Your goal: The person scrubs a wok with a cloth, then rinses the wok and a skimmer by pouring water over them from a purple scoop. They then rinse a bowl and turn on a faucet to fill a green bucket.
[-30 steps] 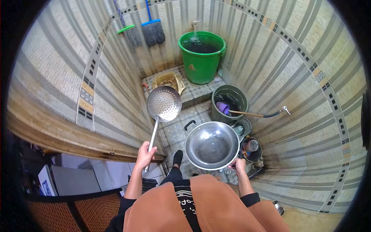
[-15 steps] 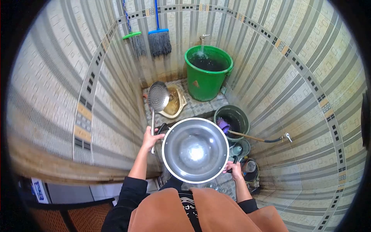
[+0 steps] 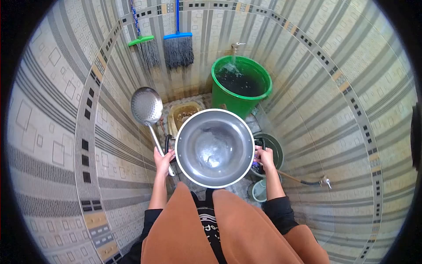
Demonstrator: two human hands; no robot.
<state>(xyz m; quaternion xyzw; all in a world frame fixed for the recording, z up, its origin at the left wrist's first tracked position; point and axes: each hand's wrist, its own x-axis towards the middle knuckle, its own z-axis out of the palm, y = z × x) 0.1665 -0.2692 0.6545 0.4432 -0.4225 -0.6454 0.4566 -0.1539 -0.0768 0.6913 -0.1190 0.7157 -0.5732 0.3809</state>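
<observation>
A wide grey wok with a pale rim (image 3: 215, 152) is held level in front of my body. My left hand (image 3: 163, 162) is closed round the handle of a perforated metal skimmer (image 3: 147, 105) and also touches the wok's left side by its black handle. The skimmer's round head points up and to the left. On the other side, my right hand (image 3: 265, 157) grips the wok's right handle. The wok hides part of the floor and the lower part of the green barrel.
Water runs from a wall tap (image 3: 236, 45) into a large green barrel (image 3: 241, 97). A squat toilet (image 3: 184, 112) is behind the wok. A dark green bucket (image 3: 274, 147), a hose (image 3: 292, 177) and a smaller pail (image 3: 258, 191) lie right. Two brooms (image 3: 179, 50) (image 3: 145, 48) hang on the wall.
The wok has moved up in the view and its right side has risen with my right hand. The skimmer has swung to the left with my left hand. The view has shifted.
</observation>
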